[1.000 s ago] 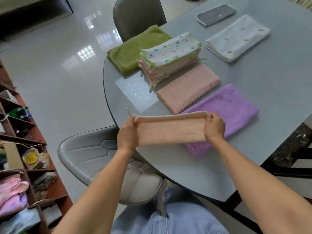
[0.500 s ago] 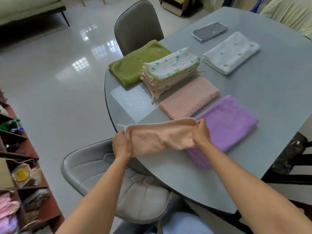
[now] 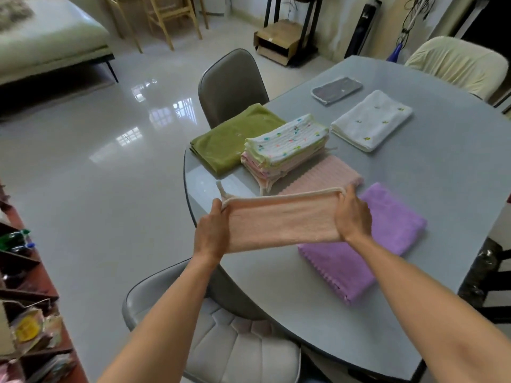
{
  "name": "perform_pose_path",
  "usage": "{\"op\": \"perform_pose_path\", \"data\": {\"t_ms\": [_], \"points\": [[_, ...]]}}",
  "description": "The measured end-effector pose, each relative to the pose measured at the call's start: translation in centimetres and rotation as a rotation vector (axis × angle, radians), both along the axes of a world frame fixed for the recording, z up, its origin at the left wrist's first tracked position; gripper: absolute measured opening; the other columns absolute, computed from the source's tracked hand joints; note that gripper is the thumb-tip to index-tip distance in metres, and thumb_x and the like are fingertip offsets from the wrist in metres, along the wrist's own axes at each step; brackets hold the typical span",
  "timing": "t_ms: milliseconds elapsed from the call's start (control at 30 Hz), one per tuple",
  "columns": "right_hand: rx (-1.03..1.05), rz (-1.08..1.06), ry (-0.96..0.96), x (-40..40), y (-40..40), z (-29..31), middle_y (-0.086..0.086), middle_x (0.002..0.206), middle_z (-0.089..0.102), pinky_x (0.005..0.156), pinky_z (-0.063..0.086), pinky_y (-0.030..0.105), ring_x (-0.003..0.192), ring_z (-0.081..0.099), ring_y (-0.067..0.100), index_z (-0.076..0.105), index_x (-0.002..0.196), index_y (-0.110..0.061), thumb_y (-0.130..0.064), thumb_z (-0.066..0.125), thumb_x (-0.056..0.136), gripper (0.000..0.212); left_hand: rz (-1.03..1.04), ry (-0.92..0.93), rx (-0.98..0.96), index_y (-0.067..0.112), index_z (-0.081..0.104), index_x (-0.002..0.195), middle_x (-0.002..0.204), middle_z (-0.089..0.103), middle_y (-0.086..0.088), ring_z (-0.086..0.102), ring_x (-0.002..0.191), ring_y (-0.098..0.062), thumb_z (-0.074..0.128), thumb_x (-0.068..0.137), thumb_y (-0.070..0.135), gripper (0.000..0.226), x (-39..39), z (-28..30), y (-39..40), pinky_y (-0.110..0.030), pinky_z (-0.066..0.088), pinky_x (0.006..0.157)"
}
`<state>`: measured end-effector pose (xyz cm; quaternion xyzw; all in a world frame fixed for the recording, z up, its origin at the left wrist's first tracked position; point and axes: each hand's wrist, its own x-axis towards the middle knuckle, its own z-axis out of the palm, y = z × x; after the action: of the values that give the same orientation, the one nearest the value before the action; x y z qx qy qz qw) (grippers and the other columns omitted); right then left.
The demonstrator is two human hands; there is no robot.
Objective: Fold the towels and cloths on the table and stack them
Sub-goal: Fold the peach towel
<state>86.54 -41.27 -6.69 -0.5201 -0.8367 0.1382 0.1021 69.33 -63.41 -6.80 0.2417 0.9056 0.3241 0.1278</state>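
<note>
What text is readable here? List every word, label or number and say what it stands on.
None can be read.
Yellow packet on the shelf at left: any print is too blurred.
Cardboard box on the floor: a small label, too small to read.
Peach cloth and the folded towels: no lettering visible.

A home's living and dining room: a round grey table (image 3: pixel 414 189) with padded chairs (image 3: pixel 232 84), a sofa (image 3: pixel 49 42) across the glossy tiled floor (image 3: pixel 96 175), wooden chairs (image 3: pixel 166 12) behind.
</note>
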Motion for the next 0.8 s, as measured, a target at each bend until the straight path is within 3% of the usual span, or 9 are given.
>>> {"op": "perform_pose_path", "data": {"t_ms": [200,400,533,800], "points": [[-0.040,0.047,0.016,-0.9,4.3,0.6,0.031,0.101,0.061,0.070,0.042,0.043,0.095,0.057,0.046,0.048,0.101,-0.004,-0.024,0.037,0.100,0.022,0.027,-0.054,0.001,0.016,0.045,0.099,0.087,0.061,-0.009,0.050,0.069,-0.021,0.024,0.104,0.032,0.027,0.5,1.1,2.7,-0.033,0.036,0.061],[0.037,0.098,-0.003,-4.9,12.0,2.0,0.028,0.099,0.062,0.068,0.040,0.041,0.092,0.059,0.043,0.047,0.100,-0.007,-0.027,0.034,0.100,0.024,0.128,-0.035,0.058,0.020,0.039,0.094,0.096,0.064,-0.017,0.050,0.073,-0.027,0.027,0.104,0.027,0.017,-0.4,3.7,9.9,-0.032,0.030,0.065],[0.123,0.205,-0.029,-9.1,18.0,3.4,0.026,0.095,0.063,0.068,0.043,0.042,0.088,0.060,0.043,0.045,0.106,-0.010,-0.028,0.031,0.101,0.024,0.247,-0.026,0.062,0.014,0.044,0.105,0.101,0.066,-0.021,0.060,0.091,-0.039,0.031,0.103,0.026,0.018,-2.0,3.8,15.5,-0.035,0.035,0.068],[0.249,0.403,-0.118,-16.6,26.2,2.3,0.022,0.087,0.064,0.058,0.036,0.036,0.075,0.060,0.039,0.037,0.100,-0.013,-0.011,0.028,0.096,0.010,0.433,0.013,0.044,0.015,0.033,0.095,0.099,0.065,-0.022,0.061,0.089,-0.039,0.029,0.103,0.028,0.016,-5.1,2.5,23.1,-0.038,0.040,0.066]]}}
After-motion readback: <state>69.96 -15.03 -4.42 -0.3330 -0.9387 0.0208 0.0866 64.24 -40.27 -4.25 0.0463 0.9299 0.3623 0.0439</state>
